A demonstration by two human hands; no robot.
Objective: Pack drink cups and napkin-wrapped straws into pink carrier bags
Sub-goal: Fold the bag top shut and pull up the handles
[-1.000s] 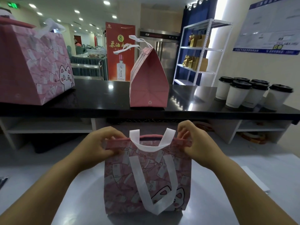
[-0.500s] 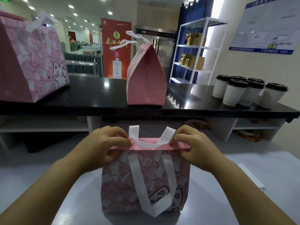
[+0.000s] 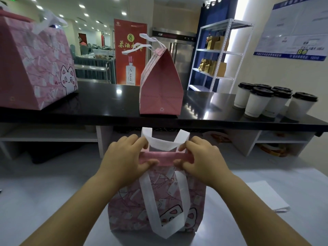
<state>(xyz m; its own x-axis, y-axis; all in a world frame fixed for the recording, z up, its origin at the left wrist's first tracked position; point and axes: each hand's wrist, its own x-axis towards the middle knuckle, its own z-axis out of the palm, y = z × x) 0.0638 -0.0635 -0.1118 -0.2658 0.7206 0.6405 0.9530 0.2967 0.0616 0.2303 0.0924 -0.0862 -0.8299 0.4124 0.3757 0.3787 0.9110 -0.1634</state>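
Both-handed, pinches the folded top band of the pink cat-print white-handled carrier bag (image 3: 165,189), upright on the pale grey table (image 3: 44,192), using left hand (image 3: 126,161) and right hand (image 3: 202,161). Draws closer to centre than a second ago, flattening the mouth: likely filled, being closed.

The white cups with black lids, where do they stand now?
In the head view the white cups stand clustered at the right end of the black counter, right of the closed pink bag.
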